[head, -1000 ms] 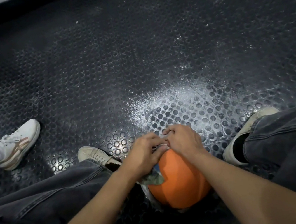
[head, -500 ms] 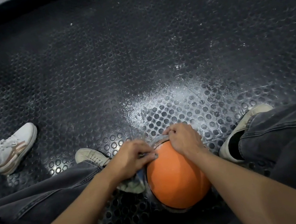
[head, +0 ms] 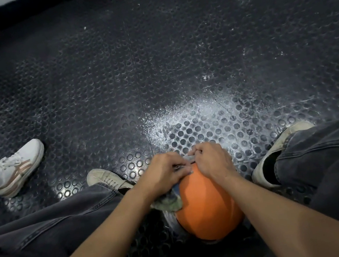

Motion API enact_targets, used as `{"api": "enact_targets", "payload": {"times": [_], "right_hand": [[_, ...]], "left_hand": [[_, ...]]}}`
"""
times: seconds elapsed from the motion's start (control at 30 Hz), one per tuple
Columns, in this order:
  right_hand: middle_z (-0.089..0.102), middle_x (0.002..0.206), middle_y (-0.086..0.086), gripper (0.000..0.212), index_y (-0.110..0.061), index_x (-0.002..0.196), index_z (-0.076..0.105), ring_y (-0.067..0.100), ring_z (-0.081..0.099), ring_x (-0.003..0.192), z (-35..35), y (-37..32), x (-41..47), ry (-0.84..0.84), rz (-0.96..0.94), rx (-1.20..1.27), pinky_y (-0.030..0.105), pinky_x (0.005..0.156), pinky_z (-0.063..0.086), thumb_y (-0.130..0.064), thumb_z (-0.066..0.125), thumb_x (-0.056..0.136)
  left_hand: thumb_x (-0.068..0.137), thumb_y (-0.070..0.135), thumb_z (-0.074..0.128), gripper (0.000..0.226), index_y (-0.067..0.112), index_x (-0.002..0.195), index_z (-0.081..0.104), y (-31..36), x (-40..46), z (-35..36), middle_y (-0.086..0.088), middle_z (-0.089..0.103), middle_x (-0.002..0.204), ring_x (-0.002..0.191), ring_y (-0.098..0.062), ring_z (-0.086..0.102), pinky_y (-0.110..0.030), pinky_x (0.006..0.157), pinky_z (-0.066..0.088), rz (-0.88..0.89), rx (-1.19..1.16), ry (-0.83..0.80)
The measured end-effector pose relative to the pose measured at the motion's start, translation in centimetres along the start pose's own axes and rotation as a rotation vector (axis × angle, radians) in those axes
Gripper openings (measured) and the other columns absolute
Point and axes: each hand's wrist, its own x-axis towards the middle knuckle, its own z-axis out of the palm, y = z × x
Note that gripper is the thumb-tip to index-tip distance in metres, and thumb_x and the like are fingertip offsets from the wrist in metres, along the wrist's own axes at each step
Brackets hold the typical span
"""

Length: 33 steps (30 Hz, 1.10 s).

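Resting on the studded rubber floor at 6 o'clock of the view, an orange ball is shown. A thin grey edge at its 12 o'clock side is pinched by the curled fingers of the left hand and the right hand. A crumpled cloth is seen beneath the left hand.

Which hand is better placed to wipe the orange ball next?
Likely left. The left hand holds the cloth, which lies against the orange ball on its left side; the right hand pinches a grey edge at the ball's top.
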Motion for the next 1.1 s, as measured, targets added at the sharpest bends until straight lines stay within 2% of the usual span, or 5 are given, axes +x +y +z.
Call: {"api": "enact_targets", "payload": {"times": [0.3,0.47,0.7,0.83,1.1], "right_hand": [[0.067,0.111,-0.017,0.03,-0.025,0.098,0.072,0.002,0.052,0.063,-0.3,-0.2,-0.2,-0.021,-0.015,-0.021,0.02,0.052,0.033,-0.025,0.044,0.105],[0.064,0.085,-0.011,0.031,-0.033,0.076,0.062,0.015,0.059,0.073,-0.5,0.5,-0.3,0.022,0.025,0.016,0.033,0.071,0.051,-0.024,0.046,0.101],[0.071,0.107,-0.016,0.039,-0.03,0.063,0.052,0.011,0.062,0.076,0.2,-0.1,-0.1,0.034,-0.017,-0.017,0.028,0.066,0.046,-0.023,0.047,0.101],[0.064,0.082,-0.007,0.033,-0.029,0.072,0.059,0.016,0.058,0.074,-0.6,0.6,-0.3,0.019,0.052,0.026,0.03,0.063,0.042,-0.02,0.045,0.1],[0.07,0.104,-0.011,0.029,-0.033,0.096,0.073,0.013,0.061,0.081,0.0,0.2,-0.1,0.013,0.008,0.006,0.029,0.072,0.047,-0.025,0.046,0.102]], "left_hand": [[0.084,0.026,0.073,0.013,0.019,0.094,0.075,-0.8,-1.6,-1.2,0.007,0.072,0.092,0.082,-0.003,0.063,-0.008,0.071,0.043,-0.199,0.017,-0.035],[0.085,0.028,0.071,0.011,0.021,0.093,0.072,1.7,2.5,1.3,0.004,0.068,0.084,0.074,-0.009,0.063,-0.019,0.063,0.045,-0.242,0.02,0.057],[0.082,0.023,0.075,0.013,0.014,0.092,0.076,-0.1,-0.2,-0.7,0.001,0.073,0.087,0.076,-0.009,0.065,-0.014,0.066,0.046,-0.193,0.027,0.002],[0.088,0.021,0.068,0.014,0.015,0.098,0.075,2.5,2.7,1.5,-0.002,0.071,0.085,0.072,-0.016,0.063,-0.027,0.067,0.051,-0.155,0.032,0.049],[0.085,0.022,0.073,0.012,0.015,0.093,0.076,0.3,-0.8,-1.0,0.003,0.072,0.089,0.077,-0.006,0.061,-0.009,0.067,0.04,-0.153,0.027,-0.04]]}}
